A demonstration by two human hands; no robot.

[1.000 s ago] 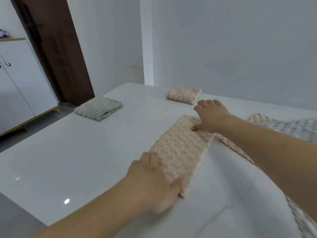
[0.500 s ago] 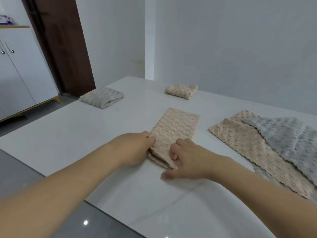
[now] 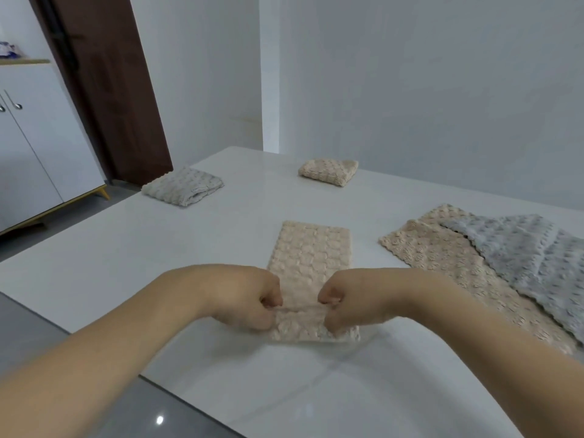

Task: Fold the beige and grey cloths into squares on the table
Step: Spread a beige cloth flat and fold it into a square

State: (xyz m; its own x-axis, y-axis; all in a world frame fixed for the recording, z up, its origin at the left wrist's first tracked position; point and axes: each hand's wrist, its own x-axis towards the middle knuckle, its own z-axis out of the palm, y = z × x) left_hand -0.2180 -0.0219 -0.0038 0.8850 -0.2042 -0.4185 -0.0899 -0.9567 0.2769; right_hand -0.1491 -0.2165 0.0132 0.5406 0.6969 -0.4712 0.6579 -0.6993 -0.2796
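Beige strip point(image 3: 311, 254), folded lengthwise, laid on white table point(image 3: 196, 248), long axis running away from the near edge; landmark for all entries below. Left hand point(image 3: 243, 298) at near left corner of strip, fingers curled, pinching the near hem. Right hand point(image 3: 350, 303) at near right corner of strip, fingers likewise curled, pinching the same hem; near end lifted slightly between the two, hem drawn taut. Folded grey square point(image 3: 183, 186) far left of strip, well apart, judged done. Folded beige square point(image 3: 328, 172) beyond strip's far end, well apart, judged done. Flat beige cloth point(image 3: 442, 257) right of strip, near but not touching, unfolded. Flat grey cloth point(image 3: 521, 248) right of strip, overlapping the flat beige cloth, unfolded. White cabinet point(image 3: 34, 159) and brown door point(image 3: 107, 90) far left of strip, off the table. Step in hand, by judgement: near end over to far end, halving strip into a square. Handling advice: equal height at both corners; hem kept taut to prevent sag in the middle; near corners matched to far corners before release; inner layers watched for slipping, being thick and springy; crease pressed flat afterwards. Risk: skewed edges from uneven travel of the two corners.
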